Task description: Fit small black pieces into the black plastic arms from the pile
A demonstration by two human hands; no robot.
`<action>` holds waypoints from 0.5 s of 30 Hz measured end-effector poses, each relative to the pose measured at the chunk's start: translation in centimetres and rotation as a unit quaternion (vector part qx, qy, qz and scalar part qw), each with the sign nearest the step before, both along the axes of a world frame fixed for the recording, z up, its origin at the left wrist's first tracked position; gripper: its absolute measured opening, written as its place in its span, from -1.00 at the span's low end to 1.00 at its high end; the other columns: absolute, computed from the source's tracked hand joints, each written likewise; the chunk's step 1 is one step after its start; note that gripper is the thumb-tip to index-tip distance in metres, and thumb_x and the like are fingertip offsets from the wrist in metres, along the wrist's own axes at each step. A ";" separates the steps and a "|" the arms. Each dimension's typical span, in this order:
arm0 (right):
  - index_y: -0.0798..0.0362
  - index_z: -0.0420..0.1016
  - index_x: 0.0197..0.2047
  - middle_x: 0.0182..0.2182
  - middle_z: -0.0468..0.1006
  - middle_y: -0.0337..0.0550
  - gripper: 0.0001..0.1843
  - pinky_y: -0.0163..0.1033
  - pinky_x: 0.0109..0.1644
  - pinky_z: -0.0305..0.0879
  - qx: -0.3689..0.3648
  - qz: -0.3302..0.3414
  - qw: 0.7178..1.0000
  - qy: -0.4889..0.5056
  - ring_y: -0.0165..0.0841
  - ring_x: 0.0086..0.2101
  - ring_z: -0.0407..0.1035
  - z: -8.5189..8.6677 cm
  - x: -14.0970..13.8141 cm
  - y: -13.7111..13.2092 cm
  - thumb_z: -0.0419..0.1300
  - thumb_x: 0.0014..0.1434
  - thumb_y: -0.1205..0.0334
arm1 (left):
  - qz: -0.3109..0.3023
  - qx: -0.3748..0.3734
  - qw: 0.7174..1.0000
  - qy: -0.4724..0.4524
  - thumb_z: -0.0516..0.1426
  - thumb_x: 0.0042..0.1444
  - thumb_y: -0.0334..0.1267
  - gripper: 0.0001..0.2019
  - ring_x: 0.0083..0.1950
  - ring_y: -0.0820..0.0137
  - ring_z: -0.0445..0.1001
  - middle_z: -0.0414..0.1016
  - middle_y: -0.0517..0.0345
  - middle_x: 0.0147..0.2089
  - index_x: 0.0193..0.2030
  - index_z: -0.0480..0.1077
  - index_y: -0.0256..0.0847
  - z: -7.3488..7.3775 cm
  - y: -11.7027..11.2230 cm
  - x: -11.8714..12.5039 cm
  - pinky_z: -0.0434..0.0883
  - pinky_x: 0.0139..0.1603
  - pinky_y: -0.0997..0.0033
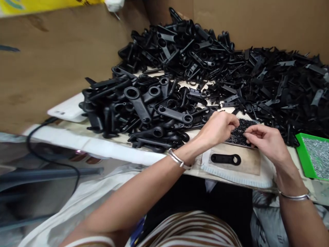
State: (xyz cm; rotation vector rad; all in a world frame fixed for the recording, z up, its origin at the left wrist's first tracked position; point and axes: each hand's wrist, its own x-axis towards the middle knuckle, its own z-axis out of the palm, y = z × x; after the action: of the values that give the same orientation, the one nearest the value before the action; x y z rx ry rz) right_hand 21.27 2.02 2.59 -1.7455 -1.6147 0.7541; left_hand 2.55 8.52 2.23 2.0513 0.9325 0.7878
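Both hands are over a shallow tray of tiny black pieces (240, 133) near the table's front. My left hand (219, 126) reaches its left side with fingers curled together; whatever is in them is hidden. At the tray's right side, my right hand (266, 139) has thumb and forefinger pinched, and anything between the tips is too small to name. Just in front of the tray, one black plastic arm-shaped part (222, 159) with a ring at its right end lies flat on a brown and white mat (249, 164). Neither hand touches that part.
Black ring-ended parts (138, 103) are heaped to the left and back. Smaller flat black pieces (269, 79) pile up at the right. A green tray (304, 157) of small metal pins or screws stands at far right. Cardboard walls (257, 24) enclose the back; a cable (51, 159) hangs at left.
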 end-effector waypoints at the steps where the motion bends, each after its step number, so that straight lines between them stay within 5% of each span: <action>1: 0.07 0.55 -0.34 -0.55 0.55 -0.22 -0.82 -0.31 -0.46 0.34 0.004 -0.016 0.998 0.056 -0.40 -0.54 0.43 -0.2 -0.2 -0.4 0.30 0.03 0.13 | 0.006 -0.079 0.996 -0.050 0.13 0.07 -0.58 -0.81 -0.36 0.44 0.56 0.58 0.18 -0.41 -0.34 0.52 -0.27 0.1 -0.5 0.0 0.53 -0.28 0.44; 4: 0.06 0.58 -0.36 -0.59 0.53 -0.24 -0.80 -0.34 -0.50 0.38 0.036 -0.044 0.986 0.159 -0.42 -0.57 0.42 -0.8 -1.2 -1.8 0.39 -0.03 0.13 | 0.031 -0.321 0.925 -0.198 0.16 0.08 -0.59 -0.87 -0.38 0.47 0.58 0.56 0.16 -0.45 -0.32 0.48 -0.33 0.3 -2.2 -0.1 0.54 -0.32 0.52; 6: 0.04 0.60 -0.35 -0.55 0.56 -0.24 -0.82 -0.34 -0.47 0.43 0.059 -0.049 0.980 0.186 -0.43 -0.55 0.44 -1.1 -1.8 -2.7 0.40 -0.02 0.16 | 0.051 -0.404 0.876 -0.257 0.20 0.05 -0.60 -0.89 -0.39 0.47 0.59 0.57 0.15 -0.46 -0.32 0.46 -0.36 0.4 -3.3 -0.2 0.54 -0.33 0.54; 10: 0.00 0.60 -0.33 -0.40 0.60 -0.23 -0.91 -0.31 -0.35 0.50 0.103 -0.040 0.978 0.179 -0.43 -0.47 0.47 -1.3 -2.8 -3.9 0.37 0.03 0.22 | 0.056 -0.459 0.825 -0.324 0.24 0.00 -0.62 -0.85 -0.43 0.46 0.59 0.59 0.13 -0.45 -0.30 0.45 -0.38 0.3 -4.8 -0.7 0.54 -0.37 0.53; 15: -0.01 0.57 -0.35 -0.34 0.59 -0.24 -0.99 -0.32 -0.31 0.52 0.147 -0.015 0.980 0.136 -0.42 -0.39 0.48 -1.2 -3.4 -4.2 0.32 0.10 0.28 | 0.040 -0.464 0.813 -0.350 0.26 -0.06 -0.64 -0.81 -0.43 0.48 0.58 0.60 0.15 -0.43 -0.30 0.46 -0.37 0.1 -5.4 -1.0 0.53 -0.35 0.53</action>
State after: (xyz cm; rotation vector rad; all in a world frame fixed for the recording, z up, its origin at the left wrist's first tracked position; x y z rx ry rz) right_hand 17.84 -2.17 1.35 -1.3894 -1.4290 0.6676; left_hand 1.51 3.10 2.34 0.7696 0.7339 0.8099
